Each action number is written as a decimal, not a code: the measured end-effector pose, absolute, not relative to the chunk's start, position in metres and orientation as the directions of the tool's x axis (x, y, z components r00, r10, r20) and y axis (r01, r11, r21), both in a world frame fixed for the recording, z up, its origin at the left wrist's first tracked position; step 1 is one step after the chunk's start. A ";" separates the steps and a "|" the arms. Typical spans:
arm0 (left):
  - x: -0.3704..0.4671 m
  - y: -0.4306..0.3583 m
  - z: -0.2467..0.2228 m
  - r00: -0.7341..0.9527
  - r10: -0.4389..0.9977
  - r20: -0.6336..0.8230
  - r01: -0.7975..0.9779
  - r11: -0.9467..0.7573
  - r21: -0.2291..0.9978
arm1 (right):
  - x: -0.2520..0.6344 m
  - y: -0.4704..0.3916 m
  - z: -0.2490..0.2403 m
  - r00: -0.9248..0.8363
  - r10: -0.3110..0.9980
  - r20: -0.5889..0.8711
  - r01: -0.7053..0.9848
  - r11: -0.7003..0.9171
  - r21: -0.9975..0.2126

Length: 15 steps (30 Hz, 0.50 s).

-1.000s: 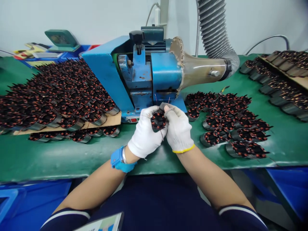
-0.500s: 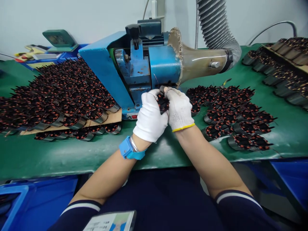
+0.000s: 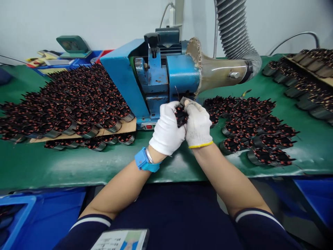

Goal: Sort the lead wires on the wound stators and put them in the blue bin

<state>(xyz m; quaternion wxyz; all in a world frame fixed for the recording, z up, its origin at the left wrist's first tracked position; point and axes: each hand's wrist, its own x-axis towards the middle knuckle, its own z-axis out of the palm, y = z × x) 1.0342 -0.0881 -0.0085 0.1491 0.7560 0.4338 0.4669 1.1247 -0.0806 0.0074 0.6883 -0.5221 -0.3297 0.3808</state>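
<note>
Green-covered bench (image 3: 104, 170) stretches beneath gloved left hand (image 3: 168, 133) and right hand (image 3: 199, 125). One blue machine (image 3: 183, 71) just beyond both. Massed stators (image 3: 80, 100), too crowded to count, left of left hand; one blue bin (image 3: 30, 205), lower left, holds dark indistinct items (image 3: 6, 222). Smaller stator cluster (image 3: 262, 140) right of right hand. Both hands clamped on one wire-trailing stator (image 3: 181, 117) between them.
</note>
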 end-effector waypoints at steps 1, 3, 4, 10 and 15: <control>1.031 -0.093 -0.010 0.191 0.799 0.571 0.480 -0.583 0.655 | 1.123 -0.088 0.007 0.498 0.866 0.038 -0.215 0.166 -0.962; 1.023 -0.106 -0.011 0.166 0.837 0.522 0.387 -0.542 0.746 | 1.118 -0.104 0.004 0.476 0.879 0.021 -0.259 0.163 -0.952; 1.017 -0.113 -0.011 0.145 0.871 0.469 0.327 -0.490 0.808 | 1.116 -0.113 0.002 0.448 0.894 0.030 -0.254 0.159 -0.954; 0.974 -0.154 -0.009 0.285 0.952 -0.110 -0.397 0.221 0.891 | 1.117 -0.155 -0.016 0.209 0.977 0.045 -0.133 0.074 -0.988; 0.928 -0.176 -0.016 0.235 0.931 -0.280 -0.672 0.364 0.645 | 1.129 -0.169 -0.031 0.141 0.990 0.008 0.026 0.004 -1.000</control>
